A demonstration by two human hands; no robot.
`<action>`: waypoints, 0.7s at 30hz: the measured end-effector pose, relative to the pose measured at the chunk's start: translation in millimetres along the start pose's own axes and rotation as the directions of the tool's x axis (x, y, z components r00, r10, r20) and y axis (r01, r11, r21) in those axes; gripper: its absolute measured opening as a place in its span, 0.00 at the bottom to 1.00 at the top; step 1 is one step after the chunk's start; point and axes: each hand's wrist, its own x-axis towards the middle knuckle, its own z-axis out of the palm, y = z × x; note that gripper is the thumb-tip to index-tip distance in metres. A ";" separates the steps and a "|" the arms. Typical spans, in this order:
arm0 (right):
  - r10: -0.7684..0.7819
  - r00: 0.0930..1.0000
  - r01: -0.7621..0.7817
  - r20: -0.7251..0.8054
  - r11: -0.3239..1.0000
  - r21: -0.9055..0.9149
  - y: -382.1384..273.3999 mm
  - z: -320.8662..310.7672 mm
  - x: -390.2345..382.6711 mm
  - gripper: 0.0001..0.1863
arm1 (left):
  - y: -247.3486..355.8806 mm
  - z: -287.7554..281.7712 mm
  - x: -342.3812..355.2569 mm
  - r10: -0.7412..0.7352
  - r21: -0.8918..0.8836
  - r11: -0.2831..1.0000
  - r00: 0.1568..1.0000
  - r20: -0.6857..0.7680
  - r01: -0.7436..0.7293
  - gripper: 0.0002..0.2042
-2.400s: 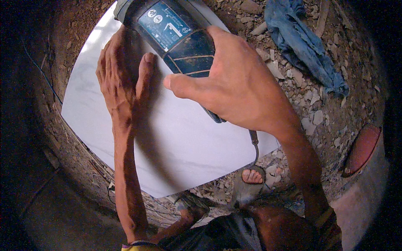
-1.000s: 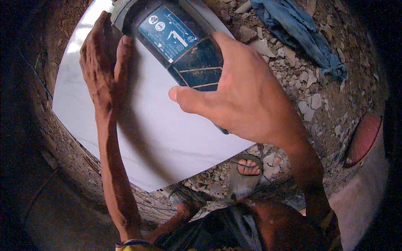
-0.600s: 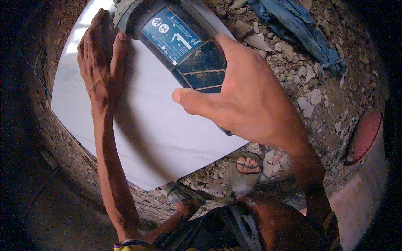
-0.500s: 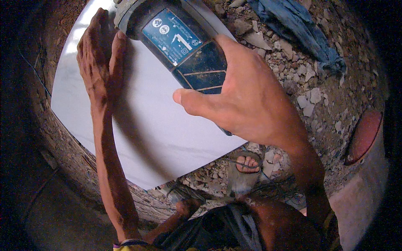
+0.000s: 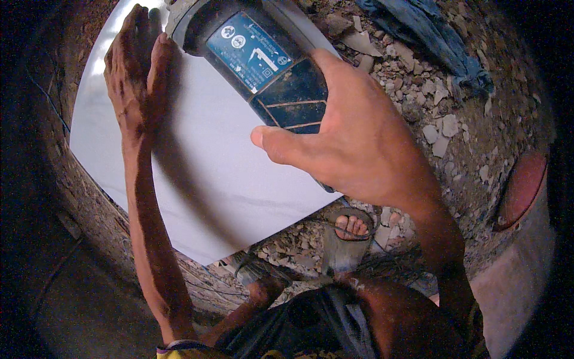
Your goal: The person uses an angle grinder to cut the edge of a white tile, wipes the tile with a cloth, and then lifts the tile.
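Head view put the dark blue power tool (image 5: 251,66) over the far part of the white slab (image 5: 239,179), slanting toward the top, where its grey front end ran out of sight; whether that end met the slab, you could not tell. Your right hand (image 5: 359,128) wrapped the rear of the casing, thumb along the near side and the other fingers hidden behind it, a hold that probably served to bear the weight and aim the front end. Your left hand (image 5: 131,90) lay near the slab's far-left edge, fingers stretched and gripping nothing, thumb spread apart; it likely steadied the slab, though the pressure could not be seen. Those fingertips were just beside the tool's front end, so spare room there looked slight. Most of the bare surface ran between your left wrist and the tool, down to the near corner. Your right hand covered the slab's right corner, and rubble (image 5: 418,90) spread beyond the far-right edge, with a blue cloth (image 5: 439,45) lying on it, well apart from the tool. Just outside the near-right edge stood your sandalled foot (image 5: 351,227), which left little clearance on that side.
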 end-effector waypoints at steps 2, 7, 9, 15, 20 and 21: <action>0.029 0.999 -0.029 0.019 1.000 0.004 -1.2 -1.5 -2.2 0.28 | 10.7 0.6 3.6 -0.040 -0.052 0.998 0.998 -0.041 0.038 0.33; -0.008 1.000 0.007 -0.026 1.000 -0.016 2.3 0.4 -11.7 0.27 | 14.6 0.1 7.7 -0.023 -0.091 0.996 0.991 -0.130 0.011 0.32; 0.029 0.999 -0.029 0.021 0.999 0.019 2.9 -2.3 -13.2 0.27 | 18.6 -1.0 7.0 -0.057 -0.123 0.991 0.995 -0.088 0.046 0.31; 0.066 0.997 -0.067 0.027 0.996 0.062 3.9 -4.0 -22.2 0.28 | 43.0 -20.7 7.1 -0.181 -0.265 0.942 0.976 0.117 0.207 0.32; 0.083 0.995 -0.086 0.047 0.994 0.069 7.6 -4.9 -28.2 0.28 | 35.2 14.5 0.7 -0.211 -0.409 0.903 0.965 -0.153 0.133 0.30; 0.084 0.995 -0.089 0.061 0.992 0.090 7.7 -5.3 -29.2 0.28 | 31.5 2.6 3.2 -0.164 -0.151 0.977 0.981 -0.099 0.148 0.29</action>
